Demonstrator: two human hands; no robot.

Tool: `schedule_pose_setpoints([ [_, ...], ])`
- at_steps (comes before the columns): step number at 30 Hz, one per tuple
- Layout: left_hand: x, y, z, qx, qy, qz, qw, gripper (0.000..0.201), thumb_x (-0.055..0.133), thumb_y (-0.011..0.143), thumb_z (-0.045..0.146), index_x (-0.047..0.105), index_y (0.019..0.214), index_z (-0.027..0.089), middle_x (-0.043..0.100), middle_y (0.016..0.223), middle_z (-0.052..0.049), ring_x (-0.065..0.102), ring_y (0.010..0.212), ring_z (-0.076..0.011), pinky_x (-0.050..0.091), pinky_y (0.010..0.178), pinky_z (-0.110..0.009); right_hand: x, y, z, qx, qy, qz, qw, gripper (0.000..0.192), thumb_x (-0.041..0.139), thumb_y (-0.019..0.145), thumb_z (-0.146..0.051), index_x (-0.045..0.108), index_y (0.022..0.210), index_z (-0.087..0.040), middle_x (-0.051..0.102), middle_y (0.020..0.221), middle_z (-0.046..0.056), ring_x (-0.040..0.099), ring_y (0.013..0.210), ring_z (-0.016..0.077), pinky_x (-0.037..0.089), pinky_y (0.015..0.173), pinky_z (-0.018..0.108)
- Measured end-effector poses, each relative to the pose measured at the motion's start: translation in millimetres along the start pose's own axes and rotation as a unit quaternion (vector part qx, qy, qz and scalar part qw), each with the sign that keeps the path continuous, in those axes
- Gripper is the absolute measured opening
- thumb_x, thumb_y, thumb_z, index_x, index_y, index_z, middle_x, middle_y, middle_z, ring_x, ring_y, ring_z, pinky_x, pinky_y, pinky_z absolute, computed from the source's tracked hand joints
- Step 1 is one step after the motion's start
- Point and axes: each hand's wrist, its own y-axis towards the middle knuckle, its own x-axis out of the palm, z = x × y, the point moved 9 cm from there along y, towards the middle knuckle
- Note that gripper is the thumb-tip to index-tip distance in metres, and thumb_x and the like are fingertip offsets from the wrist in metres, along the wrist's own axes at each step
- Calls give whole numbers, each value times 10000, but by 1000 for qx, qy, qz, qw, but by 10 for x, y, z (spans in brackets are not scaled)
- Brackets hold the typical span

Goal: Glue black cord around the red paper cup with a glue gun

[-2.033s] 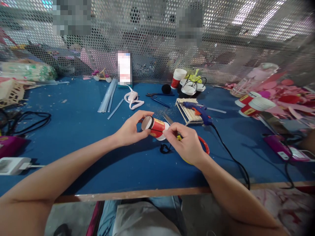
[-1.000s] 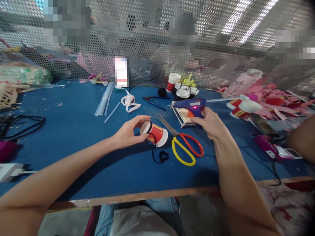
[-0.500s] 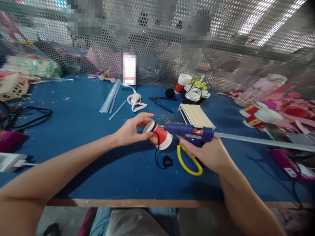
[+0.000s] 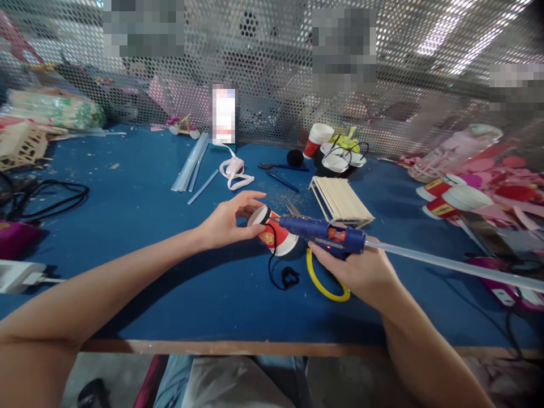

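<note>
My left hand (image 4: 236,222) grips a red and white paper cup (image 4: 285,241) near its base, the cup tilted over the blue table. A black cord (image 4: 274,249) runs round the cup's base end, and its loose tail lies curled on the table. In my right hand (image 4: 357,266) is a blue hot glue gun (image 4: 318,231), a long clear glue stick (image 4: 450,264) sticking out of its back. The gun's nozzle points left, at the cord on the cup. Yellow-handled scissors (image 4: 327,286) lie below the gun, partly hidden by my right hand.
Behind the cup are pliers (image 4: 280,175), a white ribbon (image 4: 234,173), glue sticks (image 4: 191,164) and a wooden stick frame (image 4: 340,201). More paper cups (image 4: 457,201) and pink pieces lie at right. A perforated metal screen (image 4: 272,73) rises behind the table (image 4: 170,306).
The glue gun has tilted, its back end and glue stick dropping lower while the nozzle stays close to the cord. My left hand keeps its hold on the cup.
</note>
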Motion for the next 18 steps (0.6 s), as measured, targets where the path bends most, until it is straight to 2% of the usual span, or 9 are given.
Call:
schedule_pose_setpoints([
  [3, -2, 1, -8, -5, 2, 2, 1000, 588, 672, 723, 262, 416, 1245, 170, 643, 1095, -115, 643, 973, -209, 536, 864, -395, 16, -2, -2, 59, 30, 15, 998, 160, 542, 788, -339, 651, 755, -229, 651, 580, 43, 602, 489, 188, 504, 465, 309],
  [6, -5, 2, -5, -8, 5, 4, 1000, 587, 671, 722, 261, 418, 1242, 161, 643, 1090, -115, 644, 969, -209, 538, 855, -391, 32, -10, -22, 83, 32, 17, 996, 154, 545, 771, -317, 652, 738, -211, 649, 569, 33, 594, 469, 174, 500, 454, 285],
  [12, 2, 0, 7, -2, 0, 0, 1000, 575, 661, 729, 247, 418, 1246, 175, 629, 1106, -111, 639, 979, -199, 533, 866, -383, -9, -4, -71, 57, 2, 28, 998, 181, 524, 786, -307, 658, 718, -207, 637, 545, 36, 589, 454, 163, 490, 451, 262],
  [18, 32, 4, 43, 28, -18, -24, 999, 598, 660, 725, 201, 403, 1265, 168, 618, 1137, -131, 633, 1013, -207, 517, 906, -391, -43, 24, -109, 33, -12, 33, 999, 233, 488, 800, -340, 662, 716, -210, 657, 588, 55, 642, 536, 199, 524, 500, 297],
])
